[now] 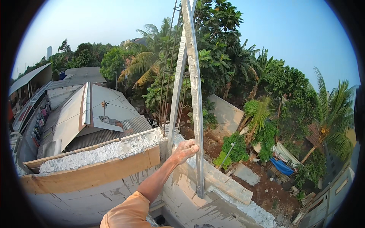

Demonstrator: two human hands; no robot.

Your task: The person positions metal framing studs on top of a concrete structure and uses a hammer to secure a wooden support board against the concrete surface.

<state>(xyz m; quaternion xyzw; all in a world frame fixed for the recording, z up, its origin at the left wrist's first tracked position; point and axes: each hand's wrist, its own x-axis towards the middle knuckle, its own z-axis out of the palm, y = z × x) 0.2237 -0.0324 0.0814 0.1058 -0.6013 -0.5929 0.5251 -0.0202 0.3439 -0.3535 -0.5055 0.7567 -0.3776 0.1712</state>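
My left hand (185, 151) is closed around a long, pale metal channel (196, 98), at the end of an orange-sleeved arm. This channel rises nearly upright past the top of the view. Its lower end meets the side of the block wall (178, 197) below my hand. A second metal channel (177, 87) leans the other way and crosses the first near the top; its foot is by the wall corner, left of my hand. My right hand is out of view.
Rough concrete (102, 151) tops the left wall, edged by a wooden board (95, 167). Another board (224, 182) lines the right wall top. Thin steel rebar (166, 95) stands behind the channels. Beyond are a low roof (110, 102), palms (262, 110) and lower ground with a blue tarp (281, 166).
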